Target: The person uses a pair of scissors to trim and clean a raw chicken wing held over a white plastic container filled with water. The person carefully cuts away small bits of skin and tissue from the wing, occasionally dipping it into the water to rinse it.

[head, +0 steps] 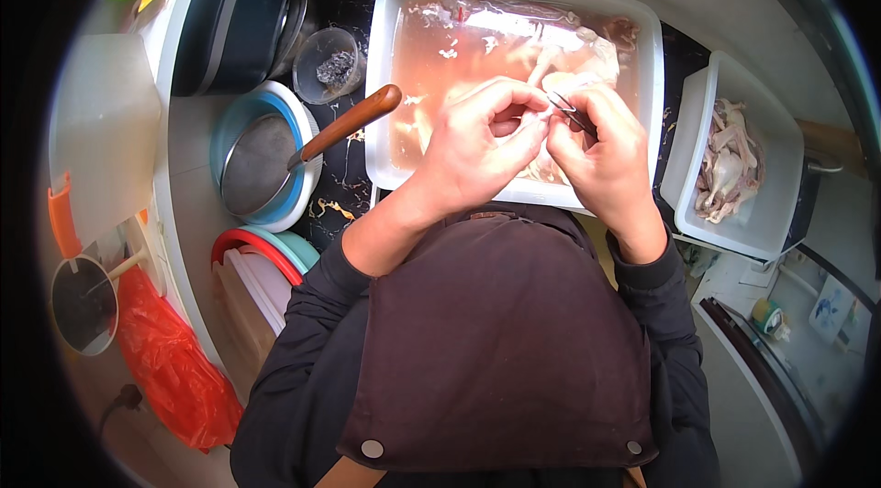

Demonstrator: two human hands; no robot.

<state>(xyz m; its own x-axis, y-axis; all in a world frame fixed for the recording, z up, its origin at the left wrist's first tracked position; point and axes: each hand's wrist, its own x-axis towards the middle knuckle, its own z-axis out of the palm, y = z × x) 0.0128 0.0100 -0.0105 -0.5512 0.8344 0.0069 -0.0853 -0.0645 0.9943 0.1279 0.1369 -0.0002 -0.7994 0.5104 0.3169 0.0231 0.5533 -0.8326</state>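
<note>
Both hands meet over the near part of a white plastic tub [378, 75] of pinkish water. My left hand [482, 144] pinches a small pale piece of poultry [540, 118] between thumb and fingertips. Dark metal tweezers [572, 114] are held in my right hand [606, 151], their tips at that piece. Behind the hands, plucked poultry [585, 61] lies partly in the water, with bits of pale matter floating nearby. The fingers hide part of the held piece and of the tweezers.
At right, a white bin [695, 158] holds plucked poultry pieces [729, 164]. To the left, a wooden-handled strainer [258, 154] rests on stacked basins [306, 123], beside a clear container [354, 51] with a metal scourer [335, 70]. A red plastic bag [165, 357] hangs lower left.
</note>
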